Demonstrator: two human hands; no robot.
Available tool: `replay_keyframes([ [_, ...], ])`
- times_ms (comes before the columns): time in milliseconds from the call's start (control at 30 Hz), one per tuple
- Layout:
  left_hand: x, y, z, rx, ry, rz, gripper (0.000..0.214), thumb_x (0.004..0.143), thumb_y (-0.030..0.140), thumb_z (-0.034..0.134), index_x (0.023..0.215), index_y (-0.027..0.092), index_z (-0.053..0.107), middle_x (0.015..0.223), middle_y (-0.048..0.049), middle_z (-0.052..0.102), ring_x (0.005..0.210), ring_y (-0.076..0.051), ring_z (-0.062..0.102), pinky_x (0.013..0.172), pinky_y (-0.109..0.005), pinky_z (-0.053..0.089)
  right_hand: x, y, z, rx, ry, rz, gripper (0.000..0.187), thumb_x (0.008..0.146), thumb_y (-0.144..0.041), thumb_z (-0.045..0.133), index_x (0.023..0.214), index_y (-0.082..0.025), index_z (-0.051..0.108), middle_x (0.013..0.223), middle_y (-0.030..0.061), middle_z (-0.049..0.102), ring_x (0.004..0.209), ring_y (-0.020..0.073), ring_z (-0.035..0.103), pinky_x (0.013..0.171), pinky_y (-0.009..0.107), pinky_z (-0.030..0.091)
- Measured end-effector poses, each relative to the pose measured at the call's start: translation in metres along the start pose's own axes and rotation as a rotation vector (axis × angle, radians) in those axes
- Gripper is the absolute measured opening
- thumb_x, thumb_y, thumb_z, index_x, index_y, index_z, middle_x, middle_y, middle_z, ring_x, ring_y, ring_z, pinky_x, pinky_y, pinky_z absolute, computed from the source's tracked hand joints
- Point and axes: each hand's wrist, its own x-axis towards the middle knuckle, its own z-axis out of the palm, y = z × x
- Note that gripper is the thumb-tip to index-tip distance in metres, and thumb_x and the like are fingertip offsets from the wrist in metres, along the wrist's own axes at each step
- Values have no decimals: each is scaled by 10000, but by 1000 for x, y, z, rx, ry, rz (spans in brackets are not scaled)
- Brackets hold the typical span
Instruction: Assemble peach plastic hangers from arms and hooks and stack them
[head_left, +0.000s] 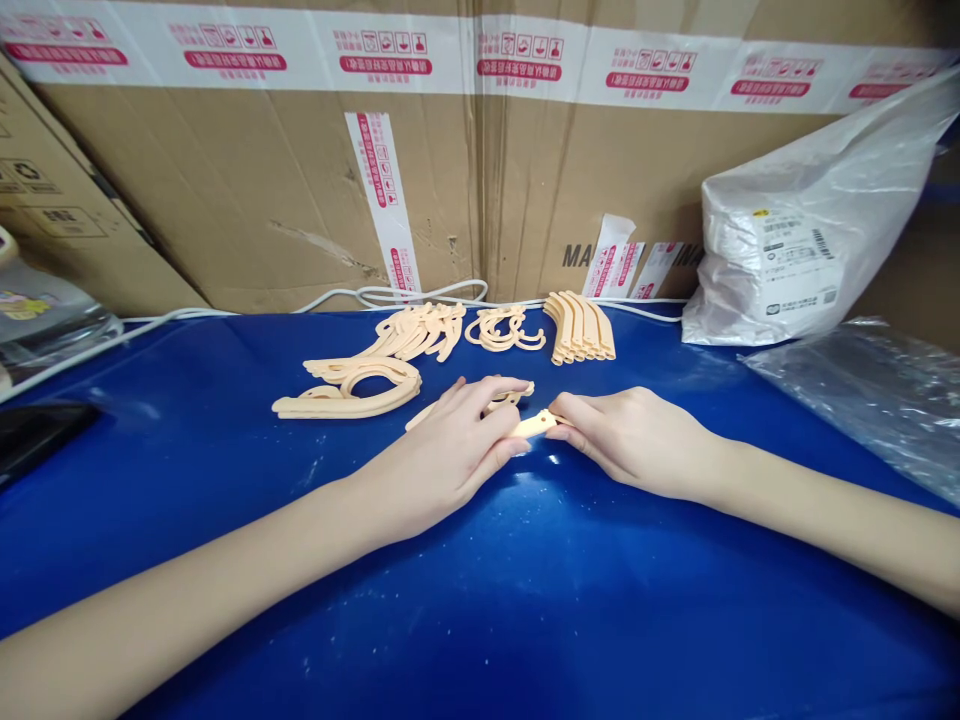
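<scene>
My left hand (465,440) is closed on a cream plastic hanger piece (534,426); a small hole shows near its bare end. Fingertips of my right hand (637,440) pinch at that same end, and what lies between them is mostly hidden. Another part of the cream plastic shows past my left fingers, largely covered by them. Just beyond my left hand lies a stack of cream hanger parts (345,395) with a round opening. Behind are loose curved pieces (420,330), several hooks (504,330) and a row of curved hanger arms (580,328).
A blue table surface (480,600) lies under my hands. Large cardboard boxes (262,170) stand along the back, with a white cable (420,292) at their foot. A white plastic bag (795,240) and clear wrap (862,390) are at right. A dark flat object (45,435) lies at left.
</scene>
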Motion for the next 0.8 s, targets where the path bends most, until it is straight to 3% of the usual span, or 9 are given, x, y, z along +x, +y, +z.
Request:
replay_keyframes([
  [533, 1, 1, 1, 24, -37, 29, 255, 1022, 315, 301, 1033, 204, 530, 1426, -83, 432, 1339, -227, 389, 1150, -535, 265, 1, 2, -1, -406, 179, -219, 350, 1007, -279, 320, 759, -171, 541, 613, 9, 540, 515, 144, 496, 504, 292, 321],
  [800, 0, 0, 0, -16, -50, 36, 255, 1022, 336, 304, 980, 212, 522, 1411, -75, 429, 1346, -225, 378, 1156, -527, 256, 0, 3, 4, -315, 245, -213, 343, 976, -295, 339, 732, -178, 550, 608, 1, 541, 498, 136, 497, 505, 282, 350],
])
